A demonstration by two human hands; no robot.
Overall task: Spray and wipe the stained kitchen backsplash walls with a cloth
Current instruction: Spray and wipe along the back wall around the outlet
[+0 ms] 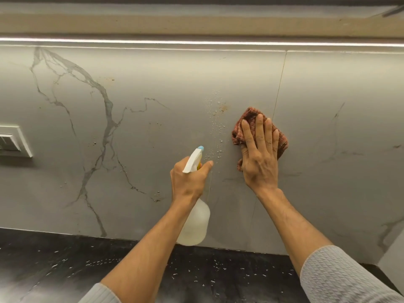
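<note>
Both arms reach forward and up, sleeves pushed back. The left hand (pixel 189 179) is curled in a closed grip, forefinger extended. The right hand (pixel 260 155) lies flat, fingers spread.

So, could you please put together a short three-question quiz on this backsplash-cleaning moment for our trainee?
1. True or false: the left hand holds the spray bottle.
2. Where do the spray droplets sit relative to the cloth? A) to its left B) to its right C) below it on the countertop
3. Fill in: the right hand presses the cloth flat against the ____.

Key
1. True.
2. A; a brown stain sits among the droplets, not yet wiped.
3. Backsplash wall.
</note>
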